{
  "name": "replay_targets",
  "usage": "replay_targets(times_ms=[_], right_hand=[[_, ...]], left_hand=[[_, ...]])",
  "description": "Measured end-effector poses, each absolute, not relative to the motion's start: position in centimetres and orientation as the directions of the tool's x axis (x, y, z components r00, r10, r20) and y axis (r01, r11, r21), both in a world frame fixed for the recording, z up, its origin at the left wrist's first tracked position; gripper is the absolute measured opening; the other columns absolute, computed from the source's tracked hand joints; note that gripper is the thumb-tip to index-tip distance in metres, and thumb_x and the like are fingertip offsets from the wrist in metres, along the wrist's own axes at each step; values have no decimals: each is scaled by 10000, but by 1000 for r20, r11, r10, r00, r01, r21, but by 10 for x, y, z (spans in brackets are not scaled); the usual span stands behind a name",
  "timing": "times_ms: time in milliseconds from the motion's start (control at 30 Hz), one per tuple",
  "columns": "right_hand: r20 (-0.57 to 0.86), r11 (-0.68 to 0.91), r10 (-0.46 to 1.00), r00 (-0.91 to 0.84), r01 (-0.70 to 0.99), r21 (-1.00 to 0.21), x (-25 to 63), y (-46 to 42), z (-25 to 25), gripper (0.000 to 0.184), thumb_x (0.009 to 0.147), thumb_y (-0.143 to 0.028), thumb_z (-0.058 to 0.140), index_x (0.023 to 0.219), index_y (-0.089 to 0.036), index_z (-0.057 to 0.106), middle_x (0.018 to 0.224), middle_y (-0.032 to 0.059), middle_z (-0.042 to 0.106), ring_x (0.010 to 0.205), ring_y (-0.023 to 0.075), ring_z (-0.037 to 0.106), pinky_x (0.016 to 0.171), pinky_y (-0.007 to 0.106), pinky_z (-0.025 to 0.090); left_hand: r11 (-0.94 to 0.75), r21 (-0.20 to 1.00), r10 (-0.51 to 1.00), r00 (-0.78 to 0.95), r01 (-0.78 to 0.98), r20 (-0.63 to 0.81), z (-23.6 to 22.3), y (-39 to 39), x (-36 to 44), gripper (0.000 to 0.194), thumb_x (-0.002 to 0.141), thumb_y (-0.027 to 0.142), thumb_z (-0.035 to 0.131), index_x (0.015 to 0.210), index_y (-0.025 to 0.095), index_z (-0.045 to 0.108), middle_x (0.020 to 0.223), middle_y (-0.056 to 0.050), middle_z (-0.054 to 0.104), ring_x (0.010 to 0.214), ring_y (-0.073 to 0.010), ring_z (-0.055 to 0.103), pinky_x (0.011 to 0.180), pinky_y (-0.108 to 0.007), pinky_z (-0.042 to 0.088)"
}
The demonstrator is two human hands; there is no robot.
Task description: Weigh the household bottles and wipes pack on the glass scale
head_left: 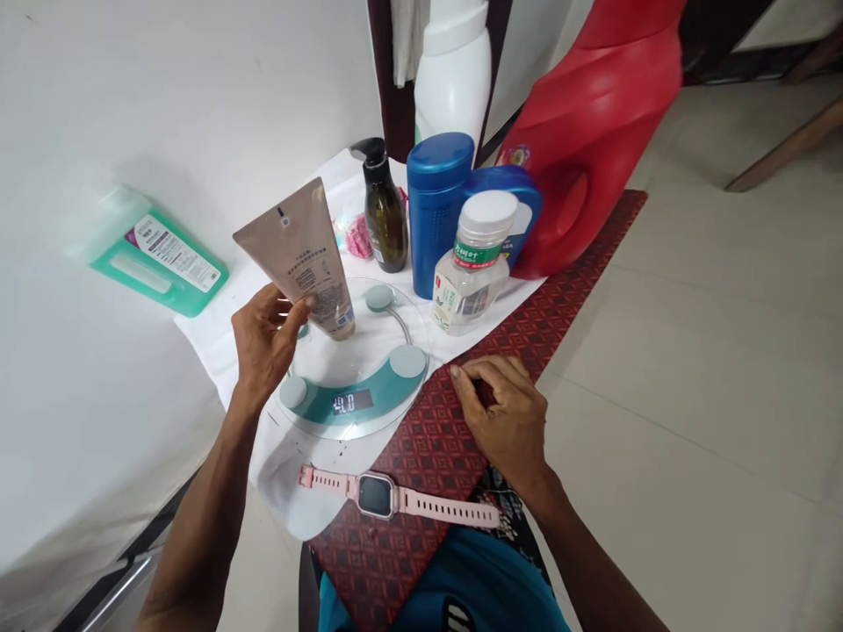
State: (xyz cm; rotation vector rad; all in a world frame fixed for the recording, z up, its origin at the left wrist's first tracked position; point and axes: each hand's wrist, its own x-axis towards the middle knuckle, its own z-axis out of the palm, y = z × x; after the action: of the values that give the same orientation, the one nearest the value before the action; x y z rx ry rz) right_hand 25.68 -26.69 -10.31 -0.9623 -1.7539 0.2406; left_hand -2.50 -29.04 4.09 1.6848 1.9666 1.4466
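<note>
My left hand [267,338] grips the lower left side of a tan squeeze tube [306,259], thumb in front. The tube stands cap-down, leaning a little, over a round glass scale [362,421]; whether its cap bears on the glass, I cannot tell. Digits glow on the scale's display [352,402]. My right hand [504,412] rests at the edge of the red patterned tabletop [421,452], its fingers curled in and nothing seen in them. A pink-strapped smartwatch [375,496] lies face up between my forearms, nearer to me than the scale.
Behind the scale stand a dark pump bottle [386,215], a blue bottle [431,228], a clear white-lidded jar [471,285], a big red jug [593,114] and a white bottle [454,83]. A green liquid bottle [162,254] leans by the wall at left. Tiled floor [691,351] shows at right.
</note>
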Motion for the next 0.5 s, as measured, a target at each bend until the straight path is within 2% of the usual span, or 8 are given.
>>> replay_targets(times_ms=[100,200,300,500], right_hand=[[696,649,709,-110,486,-585,258,-267,-103,265,1045,-153,678,822,-246,569,797,5,696,766,199,618,793,374,496],[695,653,710,-115,475,-589,258,-267,-102,262,1043,-142,674,827,-245,570,800,7,695,774,200,619,802,373,499],[696,655,709,-113,469,-592,258,-267,-101,258,1042,-131,678,836,-244,573,798,2,691,765,194,613,806,372,499],[691,651,714,-113,470,-596,259,-267,-99,252,1046,-124,681,861,-246,560,808,-4,687,774,188,610,796,367,496]], left_hand=[[-180,791,759,-429,584,490,49,-279,-32,293,853,463,887,971,200,837,943,-42,820,719,-168,752,651,-274,656],[-248,778,692,-457,577,559,62,-254,-46,294,836,473,889,952,209,830,954,-41,818,743,-170,761,659,-272,669],[-281,766,712,-409,579,571,65,-220,-59,316,798,475,895,948,207,821,972,-51,818,768,-177,765,674,-272,670],[-250,810,805,-350,531,478,38,-162,-65,433,750,547,885,949,174,791,930,-68,801,779,-209,773,700,-322,692]])
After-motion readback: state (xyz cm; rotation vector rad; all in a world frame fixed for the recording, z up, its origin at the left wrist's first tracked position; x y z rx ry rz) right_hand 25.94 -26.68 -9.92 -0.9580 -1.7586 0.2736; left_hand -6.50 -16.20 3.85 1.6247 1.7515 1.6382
